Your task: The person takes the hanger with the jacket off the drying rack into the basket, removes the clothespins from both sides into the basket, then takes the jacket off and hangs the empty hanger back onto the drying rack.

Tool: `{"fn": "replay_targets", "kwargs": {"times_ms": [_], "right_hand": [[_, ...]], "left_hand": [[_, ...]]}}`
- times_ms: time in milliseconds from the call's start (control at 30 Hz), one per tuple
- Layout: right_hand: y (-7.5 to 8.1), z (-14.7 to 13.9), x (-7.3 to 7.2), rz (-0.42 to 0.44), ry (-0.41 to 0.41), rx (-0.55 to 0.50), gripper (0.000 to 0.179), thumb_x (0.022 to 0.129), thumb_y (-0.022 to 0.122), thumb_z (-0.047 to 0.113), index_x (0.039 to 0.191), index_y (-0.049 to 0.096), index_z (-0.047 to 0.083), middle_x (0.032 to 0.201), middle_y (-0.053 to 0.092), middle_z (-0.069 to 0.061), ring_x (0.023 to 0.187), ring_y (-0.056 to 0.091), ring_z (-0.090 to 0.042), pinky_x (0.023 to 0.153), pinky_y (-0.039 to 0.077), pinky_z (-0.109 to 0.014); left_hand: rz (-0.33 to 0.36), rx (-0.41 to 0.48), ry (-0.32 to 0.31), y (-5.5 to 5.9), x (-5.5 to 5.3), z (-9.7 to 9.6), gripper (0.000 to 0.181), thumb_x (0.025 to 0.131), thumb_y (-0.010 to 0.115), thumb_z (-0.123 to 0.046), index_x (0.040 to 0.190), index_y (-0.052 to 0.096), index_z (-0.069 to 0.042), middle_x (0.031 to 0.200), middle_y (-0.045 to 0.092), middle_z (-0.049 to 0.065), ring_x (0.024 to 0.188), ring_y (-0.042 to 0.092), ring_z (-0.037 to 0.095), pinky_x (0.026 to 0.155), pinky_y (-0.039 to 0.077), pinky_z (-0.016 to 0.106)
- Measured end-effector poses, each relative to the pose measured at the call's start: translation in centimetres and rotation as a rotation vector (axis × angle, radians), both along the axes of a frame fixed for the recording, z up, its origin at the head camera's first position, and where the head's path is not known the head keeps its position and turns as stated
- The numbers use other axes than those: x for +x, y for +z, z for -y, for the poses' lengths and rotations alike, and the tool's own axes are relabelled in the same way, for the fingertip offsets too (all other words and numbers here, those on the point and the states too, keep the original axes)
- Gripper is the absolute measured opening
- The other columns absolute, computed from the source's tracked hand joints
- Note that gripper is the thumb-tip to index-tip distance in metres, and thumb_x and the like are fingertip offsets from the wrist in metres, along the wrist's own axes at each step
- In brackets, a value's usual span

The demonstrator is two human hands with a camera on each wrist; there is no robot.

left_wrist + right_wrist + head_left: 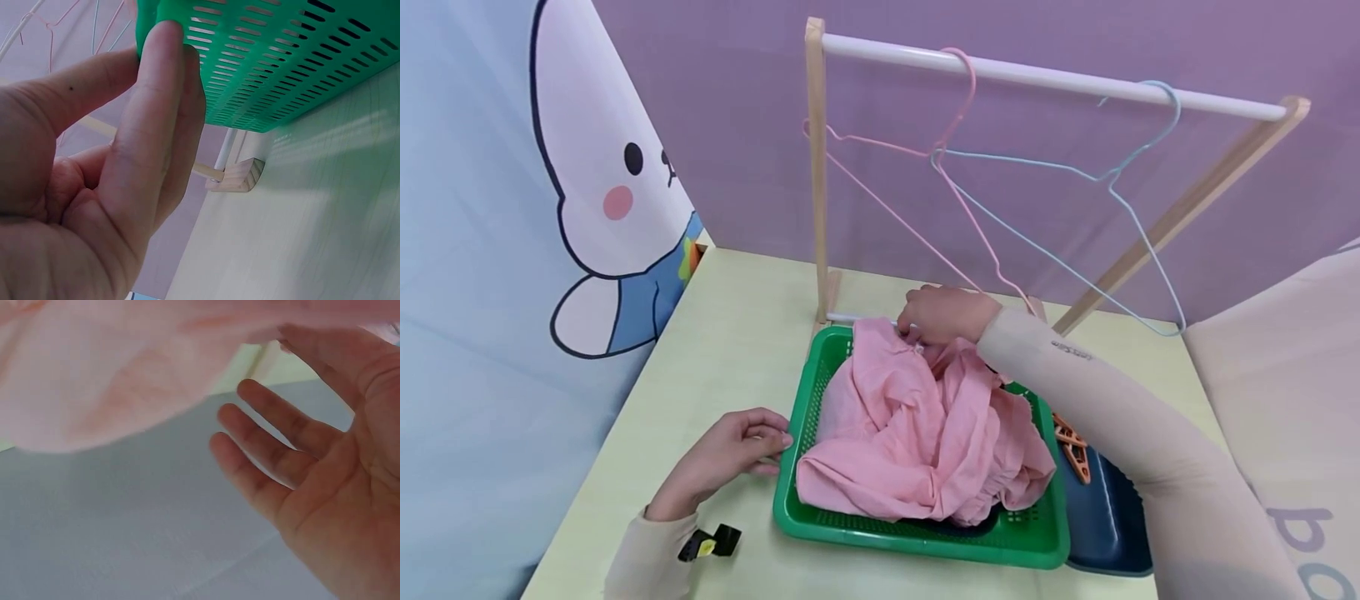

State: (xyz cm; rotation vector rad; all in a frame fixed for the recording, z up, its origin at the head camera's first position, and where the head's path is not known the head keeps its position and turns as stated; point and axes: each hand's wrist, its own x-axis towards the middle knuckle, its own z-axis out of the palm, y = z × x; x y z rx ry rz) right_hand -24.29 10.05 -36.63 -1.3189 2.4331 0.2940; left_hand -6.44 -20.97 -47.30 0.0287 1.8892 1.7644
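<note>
A crumpled pink garment [902, 425] fills a green plastic basket [880, 542] on the table in the head view. At the basket's far side, my right hand [947, 313] pinches an upper part of the garment between thumb and forefinger. The right wrist view shows the other three fingers [269, 434] of that hand spread apart under hanging pink cloth [125, 381]. My left hand [737, 446] holds the basket's left rim between thumb and fingers, also seen close up in the left wrist view. Something dark shows beneath the garment inside the basket.
Behind the basket stands a wooden rack with a white rod [1060, 79]. A pink hanger [958, 125] and a light blue hanger [1138, 154] hang from it. Right of the basket, a dark blue tray [1108, 521] holds orange clips [1077, 462], partly under the right arm.
</note>
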Motion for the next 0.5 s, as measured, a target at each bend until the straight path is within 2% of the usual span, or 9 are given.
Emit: {"fn": "replay_targets", "kwargs": {"times_ms": [133,233,367,500], "right_hand": [[-0.4,-0.1,-0.2,-0.038,0.000,-0.059,0.018,0.091,0.066,0.005,0.087,0.076,0.019,0.082,0.059,-0.001,0.081,0.054,-0.023,0.074,0.047,-0.036],[0.4,-0.5,0.3,-0.058,-0.004,-0.120,0.018,0.090,0.067,0.004,0.083,0.076,0.018,0.082,0.058,-0.001,0.079,0.054,-0.022,0.074,0.047,-0.034],[3.0,-1.2,2.3,-0.066,-0.005,-0.177,0.022,0.092,0.064,0.002,0.092,0.078,0.018,0.094,0.062,-0.004,0.088,0.056,-0.023,0.081,0.049,-0.035],[5.3,-2.7,5.3,-0.126,-0.006,-0.262,0.018,0.093,0.068,0.006,0.101,0.078,0.018,0.112,0.064,-0.010,0.105,0.056,-0.029,0.093,0.049,-0.044]], "left_hand": [[0.009,-0.006,0.001,0.0,0.0,0.0,0.036,0.097,0.068,-0.015,0.121,0.057,0.011,0.096,0.070,0.013,0.083,0.070,0.026,0.076,0.060,0.044],[0.014,-0.007,-0.004,-0.1,0.0,0.0,0.036,0.097,0.068,-0.015,0.120,0.057,0.011,0.097,0.070,0.014,0.084,0.070,0.027,0.077,0.060,0.045],[0.009,-0.011,-0.003,-0.1,0.0,0.2,0.037,0.097,0.068,-0.016,0.120,0.056,0.011,0.097,0.070,0.014,0.085,0.070,0.027,0.077,0.060,0.046],[0.002,-0.015,-0.002,-0.2,0.0,0.3,0.038,0.097,0.068,-0.016,0.121,0.056,0.011,0.097,0.070,0.014,0.085,0.070,0.026,0.077,0.060,0.046]]}}
